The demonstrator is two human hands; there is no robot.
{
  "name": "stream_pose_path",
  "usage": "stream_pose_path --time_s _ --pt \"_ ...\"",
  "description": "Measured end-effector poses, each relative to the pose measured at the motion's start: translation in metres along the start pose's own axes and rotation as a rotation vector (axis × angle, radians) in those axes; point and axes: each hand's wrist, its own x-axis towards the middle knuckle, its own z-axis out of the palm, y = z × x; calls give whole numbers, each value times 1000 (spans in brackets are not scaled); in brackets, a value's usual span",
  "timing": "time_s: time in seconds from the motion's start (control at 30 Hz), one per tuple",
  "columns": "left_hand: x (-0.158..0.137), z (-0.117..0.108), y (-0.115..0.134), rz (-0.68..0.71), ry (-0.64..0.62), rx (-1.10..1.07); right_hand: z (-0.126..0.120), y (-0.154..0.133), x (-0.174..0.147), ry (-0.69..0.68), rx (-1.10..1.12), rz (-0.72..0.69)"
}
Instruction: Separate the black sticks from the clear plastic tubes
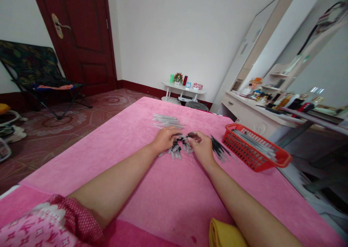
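Note:
A small heap of short clear and black pieces, which look like pen caps [175, 153], lies on the pink cloth [168, 196] between my hands. My left hand [166, 140] rests at the heap's left side, fingers curled in among the pieces. On the other side my right hand [201, 145] has thumb and fingers pinched together at the heap's edge; what they hold is too small to tell. Behind the left hand lies a bundle of pale translucent pen barrels [167, 120]. Thin black sticks, like pen refills [219, 149], are spread just right of my right hand.
A red plastic basket [244, 156] with long pale sticks in it stands at the table's right edge. A folded yellow cloth [227, 234] lies near my right forearm. Beyond are a cluttered dressing table [258, 111], a low white shelf [183, 90] and a folding chair [40, 76].

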Motion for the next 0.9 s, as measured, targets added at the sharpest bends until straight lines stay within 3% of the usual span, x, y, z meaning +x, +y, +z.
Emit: stream_pose_path --time_s 0.33,0.53,0.7,0.9 --pt "0 -1 8 56 -3 66 0 8 -1 1 -18 42" --pt "1 -1 11 58 15 57 -3 7 -4 -105 -176 71" --pt "1 -3 11 -5 42 31 -3 8 -4 -81 -185 -34" --pt "1 -3 12 17 9 33 -8 5 -4 -113 -398 -59"
